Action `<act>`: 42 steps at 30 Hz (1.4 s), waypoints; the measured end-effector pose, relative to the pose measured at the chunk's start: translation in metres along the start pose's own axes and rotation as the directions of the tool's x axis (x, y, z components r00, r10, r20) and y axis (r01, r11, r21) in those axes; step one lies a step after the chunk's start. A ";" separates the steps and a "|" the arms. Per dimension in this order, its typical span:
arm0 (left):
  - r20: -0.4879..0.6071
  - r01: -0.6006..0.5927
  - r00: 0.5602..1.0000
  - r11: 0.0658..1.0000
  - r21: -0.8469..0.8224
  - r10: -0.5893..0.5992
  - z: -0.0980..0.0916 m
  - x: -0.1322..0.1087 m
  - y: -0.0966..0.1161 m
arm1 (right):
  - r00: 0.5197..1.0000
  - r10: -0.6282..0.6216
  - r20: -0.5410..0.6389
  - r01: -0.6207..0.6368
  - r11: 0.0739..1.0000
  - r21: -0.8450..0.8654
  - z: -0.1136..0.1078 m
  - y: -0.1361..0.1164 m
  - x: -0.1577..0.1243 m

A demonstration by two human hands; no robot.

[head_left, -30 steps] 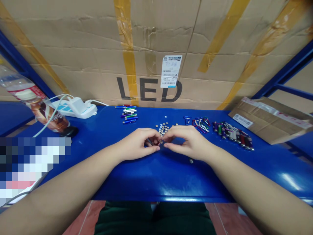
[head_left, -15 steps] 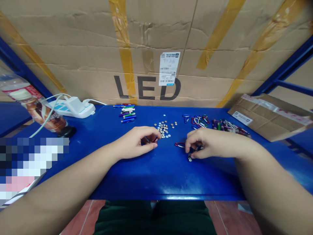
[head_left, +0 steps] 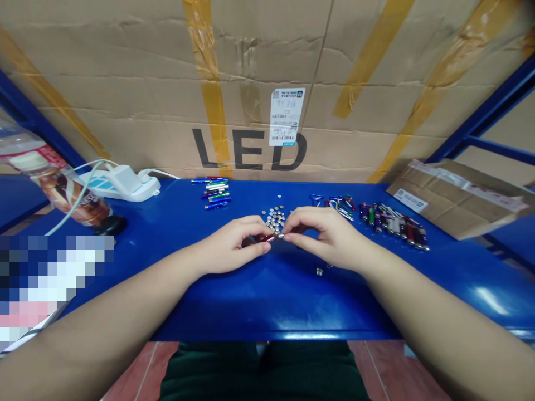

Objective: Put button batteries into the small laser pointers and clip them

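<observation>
My left hand pinches a small red metal tube, like a mini flashlight body, mostly hidden by the fingers. At the tube's open end, my right hand has thumb and forefinger closed on a small silvery metal cap, which appears to touch the tube. Just behind the fingertips lies a pile of button cells. A loose metal cap rests on the blue table below my right hand; other pieces there are partly hidden by it.
Coloured tubes are stacked at the back left. Carabiners and a row of mini flashlights lie back right, near a cardboard box. A power strip and bottles stand left. A large carton closes the back.
My right hand has moved left from the small metal parts to the red tube, bringing a metal cap to its end. My left hand has stayed nearly in place.
</observation>
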State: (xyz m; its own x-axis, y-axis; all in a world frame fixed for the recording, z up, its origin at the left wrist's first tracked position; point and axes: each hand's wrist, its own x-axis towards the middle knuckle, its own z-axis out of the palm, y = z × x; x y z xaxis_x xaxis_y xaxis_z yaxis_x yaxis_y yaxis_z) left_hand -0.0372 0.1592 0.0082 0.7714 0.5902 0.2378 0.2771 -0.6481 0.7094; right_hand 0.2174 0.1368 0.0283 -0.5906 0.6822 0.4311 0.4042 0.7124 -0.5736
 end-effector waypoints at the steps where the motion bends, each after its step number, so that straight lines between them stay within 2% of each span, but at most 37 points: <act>1: 0.008 -0.008 1.000 1.000 0.000 0.008 0.000 0.000 0.000 | 1.000 -0.016 0.001 0.016 1.000 -0.001 0.003 0.000 0.000; 6: 0.023 -0.040 0.999 0.999 0.029 0.040 0.001 0.000 0.000 | 1.000 -0.023 0.000 0.023 1.000 0.004 0.007 0.002 0.000; 12: 0.009 -0.034 0.999 0.997 0.067 0.034 0.004 0.002 -0.002 | 0.997 -0.075 0.004 0.075 0.995 -0.071 0.010 0.003 0.001; 19: 0.040 0.118 0.992 0.992 -0.047 -0.116 0.009 0.002 -0.001 | 0.986 -0.162 0.038 0.164 0.985 -0.059 0.014 0.004 0.001; 21: 0.022 0.103 0.994 0.995 0.001 -0.103 0.009 0.001 0.000 | 0.993 -0.118 0.029 0.119 0.992 -0.042 0.016 0.003 0.001; 23: -0.018 0.045 0.999 0.995 0.087 -0.044 0.008 0.001 0.001 | 1.000 0.015 -0.005 -0.014 0.998 0.055 0.018 0.002 0.002; 24: -0.041 0.011 0.999 0.991 0.131 -0.005 0.008 0.001 0.002 | 0.994 0.109 -0.013 -0.106 0.981 0.160 0.020 0.002 0.002; 26: -0.093 -0.058 0.993 0.977 0.205 0.079 0.009 0.001 0.005 | 0.952 0.304 0.032 -0.287 0.852 0.439 0.024 0.001 0.004; 28: -0.133 -0.122 0.978 0.955 0.271 0.162 0.010 0.000 0.007 | 0.888 0.439 0.138 -0.412 0.624 0.663 0.027 0.000 0.007; 31: -0.158 -0.200 0.950 0.911 0.361 0.271 0.012 0.000 0.010 | 0.800 0.520 0.298 -0.507 0.322 0.800 0.029 -0.001 0.010; 33: -0.163 -0.228 0.934 0.882 0.413 0.318 0.013 0.000 0.010 | 0.762 0.536 0.363 -0.531 0.196 0.825 0.029 -0.001 0.011; 34: -0.166 -0.229 0.930 0.871 0.435 0.328 0.013 0.000 0.010 | 0.753 0.541 0.375 -0.533 0.168 0.829 0.029 -0.001 0.011; 36: -0.174 -0.207 0.934 0.868 0.451 0.313 0.013 0.000 0.009 | 0.750 0.553 0.363 -0.537 0.188 0.823 0.030 0.000 0.010; 38: -0.182 -0.172 0.944 0.881 0.440 0.275 0.013 0.000 0.007 | 0.776 0.545 0.318 -0.541 0.315 0.780 0.030 0.001 0.008; 40: -0.187 -0.146 0.951 0.893 0.425 0.245 0.012 0.001 0.007 | 0.834 0.507 0.218 -0.506 0.546 0.668 0.029 0.002 0.005; 42: -0.186 -0.136 0.955 0.897 0.421 0.232 0.012 0.001 0.006 | 0.905 0.414 0.099 -0.412 0.794 0.446 0.027 0.001 0.002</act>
State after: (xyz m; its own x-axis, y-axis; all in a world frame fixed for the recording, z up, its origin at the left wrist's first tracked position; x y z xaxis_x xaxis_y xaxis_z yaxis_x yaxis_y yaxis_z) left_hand -0.0283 0.1499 0.0052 0.6946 0.5025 0.5149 0.3845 -0.8642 0.3246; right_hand 0.1978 0.1341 0.0101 -0.4362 0.8960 0.0835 0.2529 0.2111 -0.9442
